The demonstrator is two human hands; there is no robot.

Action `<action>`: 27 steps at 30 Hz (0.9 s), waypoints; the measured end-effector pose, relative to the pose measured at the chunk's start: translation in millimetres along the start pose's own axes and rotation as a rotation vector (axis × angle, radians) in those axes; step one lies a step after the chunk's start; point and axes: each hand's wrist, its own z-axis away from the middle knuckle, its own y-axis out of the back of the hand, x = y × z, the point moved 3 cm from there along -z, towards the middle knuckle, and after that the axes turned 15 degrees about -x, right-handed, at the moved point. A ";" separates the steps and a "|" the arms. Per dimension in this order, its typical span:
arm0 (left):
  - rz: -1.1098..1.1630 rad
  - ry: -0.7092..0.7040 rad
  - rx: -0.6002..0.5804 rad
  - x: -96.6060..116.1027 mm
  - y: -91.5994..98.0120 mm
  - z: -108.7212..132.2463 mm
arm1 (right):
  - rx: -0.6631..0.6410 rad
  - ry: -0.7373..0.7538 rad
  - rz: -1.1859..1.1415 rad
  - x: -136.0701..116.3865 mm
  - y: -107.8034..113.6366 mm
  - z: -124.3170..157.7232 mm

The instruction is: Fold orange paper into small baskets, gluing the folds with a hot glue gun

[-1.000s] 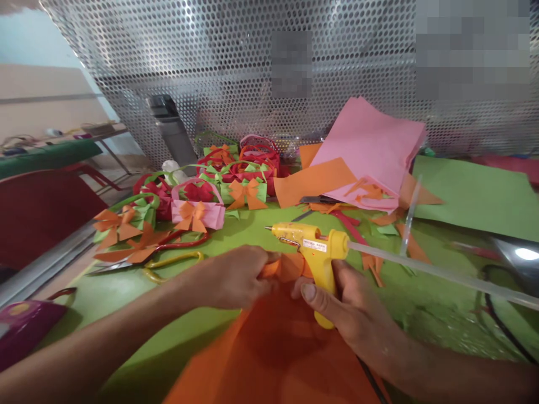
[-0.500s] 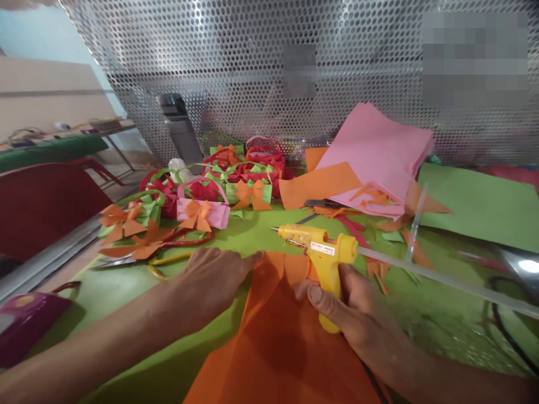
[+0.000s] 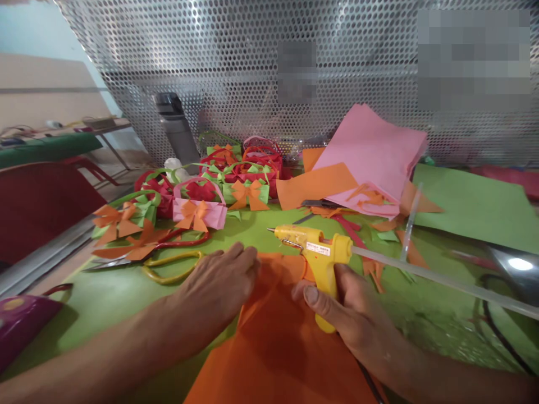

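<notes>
My right hand point(image 3: 351, 314) is wrapped round the handle of a yellow glue gun point(image 3: 316, 252) whose nozzle points left; a clear glue stick point(image 3: 442, 278) sticks out of its back to the right. My left hand point(image 3: 219, 286) lies flat, fingers together, on the left edge of a large orange paper sheet point(image 3: 278, 342) spread on the green table point(image 3: 105, 292). The gun stands over the sheet's far end.
Scissors with yellow handles point(image 3: 168, 266) lie left of my left hand. Several paper baskets with orange bows point(image 3: 197, 205) stand behind. Pink sheets point(image 3: 370, 151) and an orange sheet point(image 3: 315, 182) are stacked at the back. A perforated metal screen point(image 3: 252, 73) walls the far side.
My left hand let go of the pinched end of the orange sheet and now lies flat on its left edge. The glue gun stayed in place.
</notes>
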 end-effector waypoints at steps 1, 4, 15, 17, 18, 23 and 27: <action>0.011 -0.043 0.005 0.3 0.8 -0.2 | -0.002 0.003 -0.003 0.3 0.0 0.0; 0.055 -0.086 0.000 0.2 -0.4 0.0 | -0.001 0.007 -0.008 0.7 0.2 0.1; 0.132 -0.095 0.066 -7.6 -15.8 -9.6 | 0.008 -0.016 0.028 -1.0 1.4 -0.6; 0.128 -0.093 0.095 -8.5 -18.4 -11.7 | 0.000 -0.010 0.027 -2.2 1.2 0.6; 0.122 -0.096 0.103 -8.5 -19.1 -12.4 | -0.007 -0.007 0.029 -2.7 0.9 1.2; 0.081 -0.103 0.119 -7.2 -17.5 -15.4 | 0.029 -0.009 0.051 -1.7 1.5 2.0; 0.049 -0.095 0.112 -7.5 -16.4 -20.4 | 0.033 0.007 0.058 -2.1 1.3 0.5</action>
